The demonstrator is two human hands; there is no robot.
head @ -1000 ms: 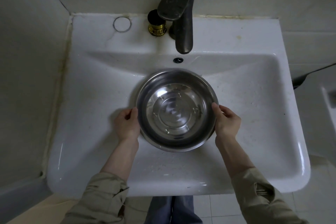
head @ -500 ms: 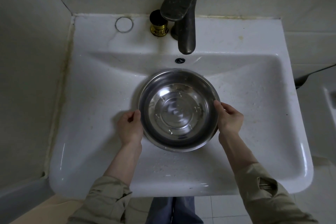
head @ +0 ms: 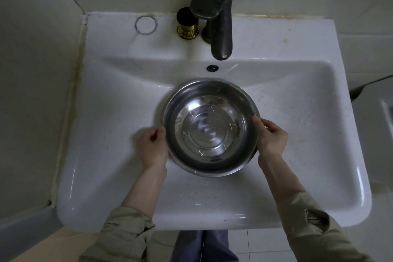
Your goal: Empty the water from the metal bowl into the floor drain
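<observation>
A round metal bowl [head: 211,126] with a shallow layer of rippling water sits level in the middle of the white sink basin [head: 106,134], below the tap. My left hand [head: 152,149] grips the bowl's left rim, thumb on top. My right hand [head: 271,139] grips the right rim the same way. No floor drain is in view.
A dark tap [head: 217,6] overhangs the basin's back edge, with a brass-based fitting [head: 188,24] beside it and an overflow hole [head: 212,68] below. Walls close in on the left and behind. Tiled floor [head: 240,244] and my trouser legs show under the sink's front edge.
Both hands stay on the bowl's rim and the bowl has barely shifted. The water surface ripples slightly differently.
</observation>
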